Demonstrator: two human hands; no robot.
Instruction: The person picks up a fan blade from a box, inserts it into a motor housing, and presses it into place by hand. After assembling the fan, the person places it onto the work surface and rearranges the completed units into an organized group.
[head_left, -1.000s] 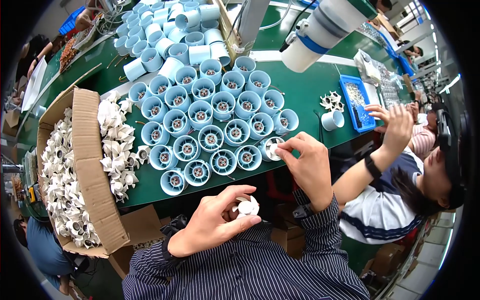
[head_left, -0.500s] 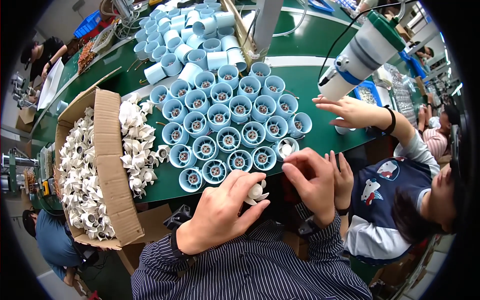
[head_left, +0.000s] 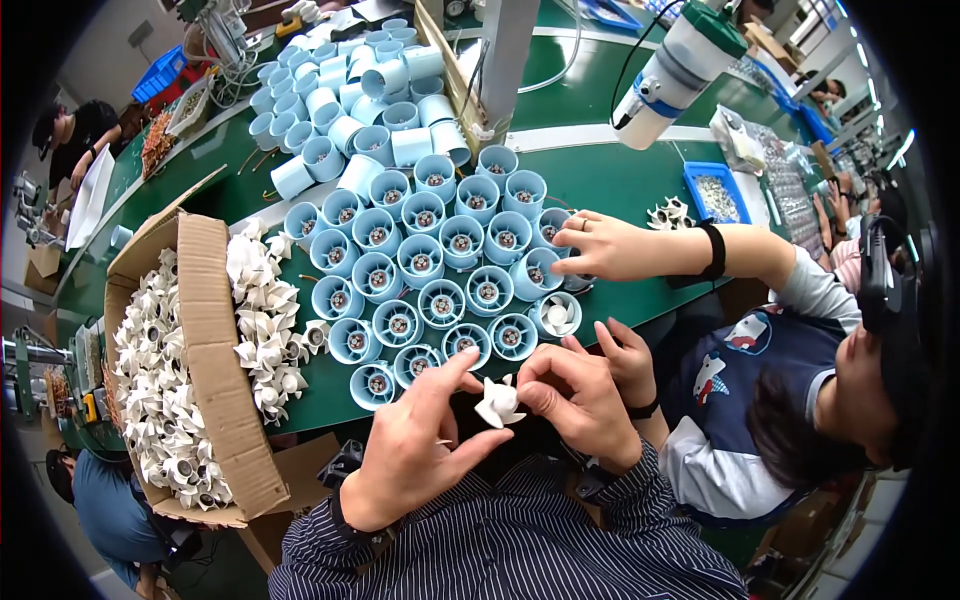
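Note:
A small white fan impeller (head_left: pixel 499 403) with curved blades is held in front of my chest. The thumb and fingers of my left hand (head_left: pixel 408 445) close around it from the left; a bit of white also shows in that palm, too small to name. My right hand (head_left: pixel 585 405) pinches the impeller's right side with thumb and forefinger. Just beyond, light blue cylindrical housings (head_left: pixel 440 303) stand upright in rows, with small motors visible inside. The housing (head_left: pixel 555 318) at the near right corner has a white impeller inside.
An open cardboard box (head_left: pixel 228 380) full of impellers stands at left, beside a loose impeller pile (head_left: pixel 265 320) on the green table (head_left: pixel 590 345). More blue housings (head_left: pixel 345 95) are heaped behind. At right, a co-worker's hand (head_left: pixel 610 245) reaches to the housings; a blue tray (head_left: pixel 716 192) lies beyond.
My right hand has moved left from the corner housing to the impeller in my left hand. The co-worker's far hand has come down and left, from the white canister to the housings.

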